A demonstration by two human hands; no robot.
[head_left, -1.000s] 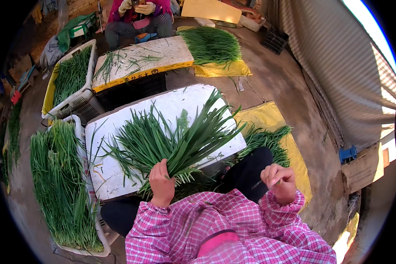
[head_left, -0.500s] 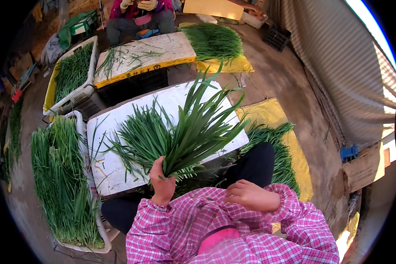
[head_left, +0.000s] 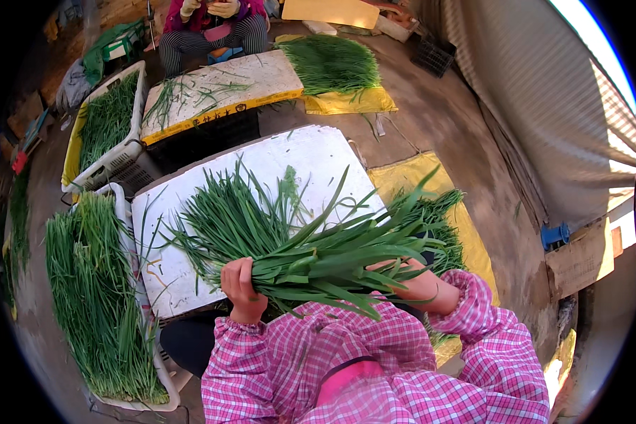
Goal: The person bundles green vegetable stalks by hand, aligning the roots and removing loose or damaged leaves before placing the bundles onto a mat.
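My left hand (head_left: 244, 290) is closed around the stem end of a bunch of garlic chives (head_left: 325, 265). The bunch lies nearly level across my lap, its leaves fanning to the right. Beneath and behind those leaves is my right hand (head_left: 408, 283), whose fingers are mostly hidden, so their grip does not show. A loose pile of chives (head_left: 230, 215) rests on the white foam board (head_left: 318, 148) in front of me, just beyond my left hand. Small leaf scraps lie scattered on that board.
To my left stands a white crate (head_left: 164, 396) heaped with chives; another crate (head_left: 138, 106) is farther back. More chives lie on yellow sacking (head_left: 477, 251) at right. Across from me, a person (head_left: 215, 42) sits behind a second board (head_left: 261, 71). A striped sheet (head_left: 537, 92) hangs at right.
The bunch in my left hand has swung from upright down to the right, nearly level. My right hand has moved up and forward, in among its leaves.
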